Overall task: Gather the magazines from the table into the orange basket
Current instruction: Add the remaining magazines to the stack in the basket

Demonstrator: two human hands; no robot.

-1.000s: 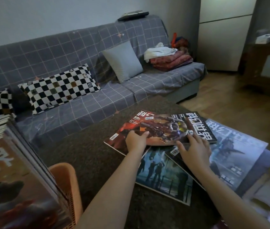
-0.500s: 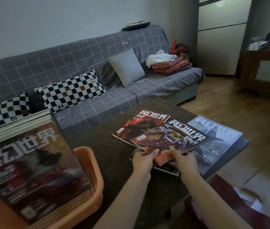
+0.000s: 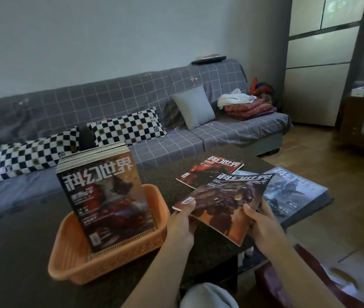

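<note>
Grey checked sofa (image 3: 132,121) spans the back from 9 to 1 o'clock. Dark bench (image 3: 32,252) fills the foreground. Orange basket (image 3: 114,254) sits on the bench at about 10 o'clock from the hands; a thick stack of magazines (image 3: 103,196) stands in it, leaning back, cover facing the camera. At 3 o'clock a blue-grey magazine (image 3: 294,192) lies flat near the bench's right edge. At 12 o'clock a red magazine (image 3: 210,170) lies flat, partly under the lifted one.

Held magazine (image 3: 223,205) is off the bench, tilted, long axis running 7 to 1 o'clock. Left hand (image 3: 181,223) pinches its near-left corner, thumb on top. Right hand (image 3: 263,227) grips the near-right edge, fingers curled under.

Key relation: the basket lies to the left of the held magazine, just beside the left hand, which is nearer; the right hand is well apart. The next move likely calls for swinging the magazine left and standing it up against the stack's front cover. At least two magazines remain on the bench.
</note>
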